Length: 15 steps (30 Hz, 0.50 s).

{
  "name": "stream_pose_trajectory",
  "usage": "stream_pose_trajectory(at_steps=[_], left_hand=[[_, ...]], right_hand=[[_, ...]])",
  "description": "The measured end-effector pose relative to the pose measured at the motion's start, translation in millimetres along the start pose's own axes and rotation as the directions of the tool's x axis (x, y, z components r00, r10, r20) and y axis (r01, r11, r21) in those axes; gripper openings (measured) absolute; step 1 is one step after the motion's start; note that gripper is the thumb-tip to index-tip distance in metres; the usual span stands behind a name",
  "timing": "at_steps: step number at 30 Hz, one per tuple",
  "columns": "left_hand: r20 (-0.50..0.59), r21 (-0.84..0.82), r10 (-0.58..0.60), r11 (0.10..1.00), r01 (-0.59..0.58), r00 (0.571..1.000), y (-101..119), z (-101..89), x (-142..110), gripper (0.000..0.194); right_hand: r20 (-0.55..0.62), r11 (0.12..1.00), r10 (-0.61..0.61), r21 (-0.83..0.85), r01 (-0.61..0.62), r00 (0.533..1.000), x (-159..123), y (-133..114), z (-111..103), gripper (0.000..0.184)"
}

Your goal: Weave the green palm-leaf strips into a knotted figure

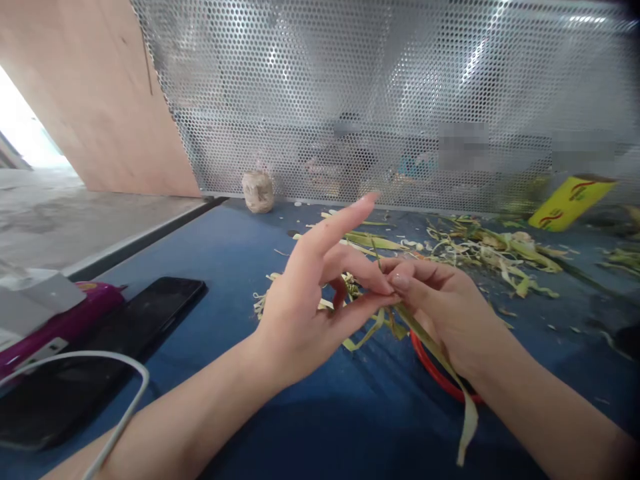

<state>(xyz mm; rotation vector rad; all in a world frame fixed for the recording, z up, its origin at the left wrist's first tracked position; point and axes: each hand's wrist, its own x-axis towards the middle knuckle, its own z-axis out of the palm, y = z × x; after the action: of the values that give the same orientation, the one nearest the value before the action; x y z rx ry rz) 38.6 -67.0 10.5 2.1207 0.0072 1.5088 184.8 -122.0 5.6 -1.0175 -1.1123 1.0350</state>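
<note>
Both hands meet right of centre, fingertips crowded together over a leaf strip (425,337). Left hand (310,293) comes up from the lower left, its index finger lifted free and pointing toward the upper right, while thumb and middle finger pinch at the strip's upper end. Right hand (445,300) reaches in from the lower right, thumb and fingertips closed on the same strip, which trails down to a pale, curled tip. I can't make out its upper end, buried among those fingers. Beneath the right hand, a red ring (435,373) is partly covered, so I can't tell what it belongs to.

At the left edge, a purple object (100,303) is cut off beside a black phone (145,320); a white cable (135,363) loops over the left forearm. Plant scraps (493,257) litter the blue tabletop (210,253) toward centre right. Across the top stands a perforated metal screen (280,73), shapes behind it blurred, with a wooden panel (105,93) at upper left.
</note>
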Motion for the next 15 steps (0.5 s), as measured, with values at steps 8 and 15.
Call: stream_pose_trajectory(at_steps=[8, 15], left_hand=[[0.180, 0.285, 0.106, 0.946, -0.155, 0.978, 2.7, -5.5, 1.3, 0.081], [0.155, 0.394, 0.043, 0.914, -0.102, 0.987, 2.5, -5.7, -1.9, 0.079]], right_hand=[[-0.086, 0.999, 0.019, 0.041, -0.016, 0.996, 0.4, -1.1, 0.2, 0.024], [-0.068, 0.998, 0.048, 0.040, -0.045, 0.997, 2.2, 4.2, -0.2, 0.017]])
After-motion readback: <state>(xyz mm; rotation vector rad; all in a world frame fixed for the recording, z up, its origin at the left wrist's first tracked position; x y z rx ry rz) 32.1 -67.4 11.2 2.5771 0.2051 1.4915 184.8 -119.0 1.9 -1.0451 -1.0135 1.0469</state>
